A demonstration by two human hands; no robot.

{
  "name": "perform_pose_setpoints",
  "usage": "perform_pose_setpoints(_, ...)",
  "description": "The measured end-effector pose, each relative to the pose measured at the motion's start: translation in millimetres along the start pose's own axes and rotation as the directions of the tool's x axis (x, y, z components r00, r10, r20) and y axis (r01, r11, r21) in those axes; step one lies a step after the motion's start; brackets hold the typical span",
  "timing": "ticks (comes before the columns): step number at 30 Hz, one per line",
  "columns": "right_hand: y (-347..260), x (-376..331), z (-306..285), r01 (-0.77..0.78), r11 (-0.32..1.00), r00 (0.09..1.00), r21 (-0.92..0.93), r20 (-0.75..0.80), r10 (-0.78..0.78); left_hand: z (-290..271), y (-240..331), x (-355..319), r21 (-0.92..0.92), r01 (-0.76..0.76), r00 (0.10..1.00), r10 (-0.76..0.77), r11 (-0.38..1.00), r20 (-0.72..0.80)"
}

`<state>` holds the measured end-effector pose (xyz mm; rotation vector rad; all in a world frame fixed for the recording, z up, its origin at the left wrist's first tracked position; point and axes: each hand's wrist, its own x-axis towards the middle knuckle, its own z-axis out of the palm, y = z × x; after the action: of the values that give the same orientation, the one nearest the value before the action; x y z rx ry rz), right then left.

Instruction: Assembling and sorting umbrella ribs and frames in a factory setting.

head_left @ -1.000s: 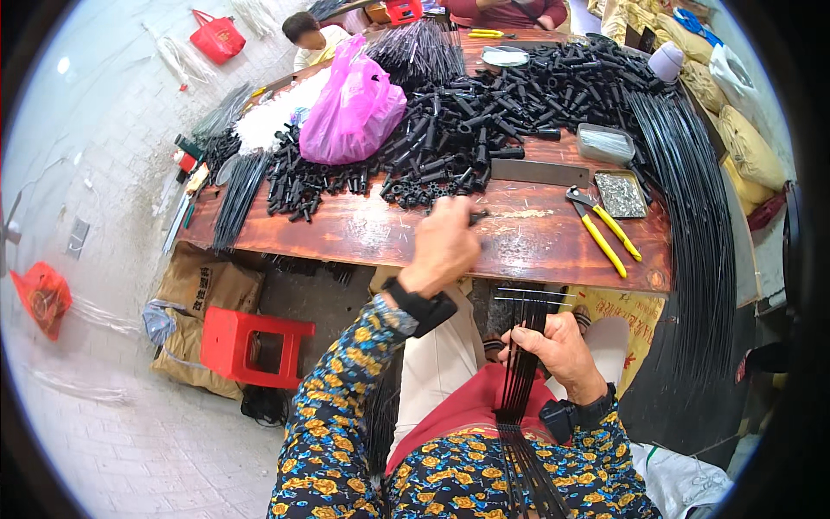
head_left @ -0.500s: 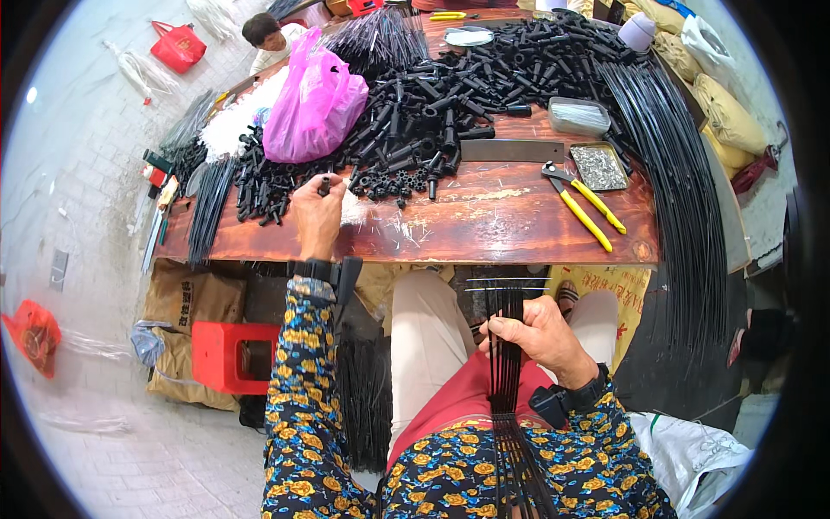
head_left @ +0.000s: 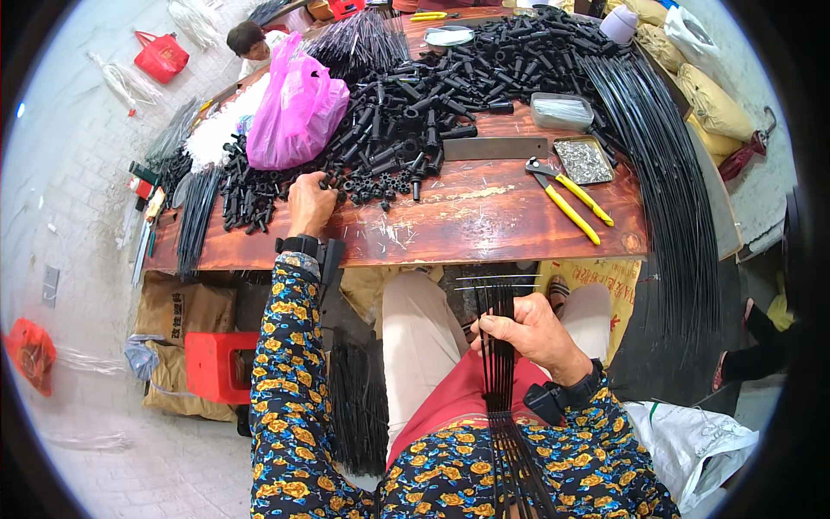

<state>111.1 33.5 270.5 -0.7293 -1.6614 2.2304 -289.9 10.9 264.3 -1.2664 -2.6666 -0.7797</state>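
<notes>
My right hand (head_left: 532, 333), above my lap, is closed on a bundle of thin black rods (head_left: 499, 372). The thumb presses across the bundle, and its lower ends fan out over my patterned top. Thin pale wires (head_left: 497, 282) lie crosswise at its upper end. My left hand (head_left: 311, 206) is at the near edge of the table, fingers pinched by the heap of black plastic tube pieces (head_left: 393, 130). A small black plastic piece (head_left: 326, 182) shows at its fingertips, partly hidden. Small ring-like black parts (head_left: 372, 186) lie just to the right of that hand.
Yellow-handled pliers (head_left: 571, 199), a flat metal bar (head_left: 493, 149), a tin of small metal bits (head_left: 584, 162) and a clear box (head_left: 562, 112) lie on the table (head_left: 467, 225). Long black rods (head_left: 666, 190) overhang its right side. A pink bag (head_left: 298, 112) sits on the heap. Another person (head_left: 253, 43) is beyond.
My left hand has moved slightly away from me and to the right, up against the small black parts. The right hand keeps its grip on the rods. The whole view has shifted a little.
</notes>
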Motion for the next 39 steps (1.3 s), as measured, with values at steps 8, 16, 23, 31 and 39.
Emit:
perform_pose_setpoints(8,5,-7,0,0.068,0.994,0.998,-0.087,0.022,-0.066,-26,-9,-16,-0.002,-0.025,0.998,0.025,1.000,-0.061)
perform_pose_setpoints(16,1,6,2,0.139,0.982,0.990,-0.125,0.051,-0.133,-54,33,-67,-0.120,-0.262,0.931,0.284,0.957,0.229)
perform_pose_setpoints(23,-2,3,1,0.108,0.986,0.993,-0.124,0.051,-0.102,-29,56,-99,-0.560,0.196,0.933,0.024,0.805,0.360)
perform_pose_setpoints(31,7,2,-1,0.171,0.980,0.985,-0.098,0.047,-0.167,-30,121,-158,-0.859,0.349,0.895,0.139,0.374,0.424)
perform_pose_setpoints(39,12,4,-1,0.138,0.990,0.990,-0.024,0.025,-0.138,5,140,-179,-0.824,0.558,0.827,0.146,-0.095,0.543)
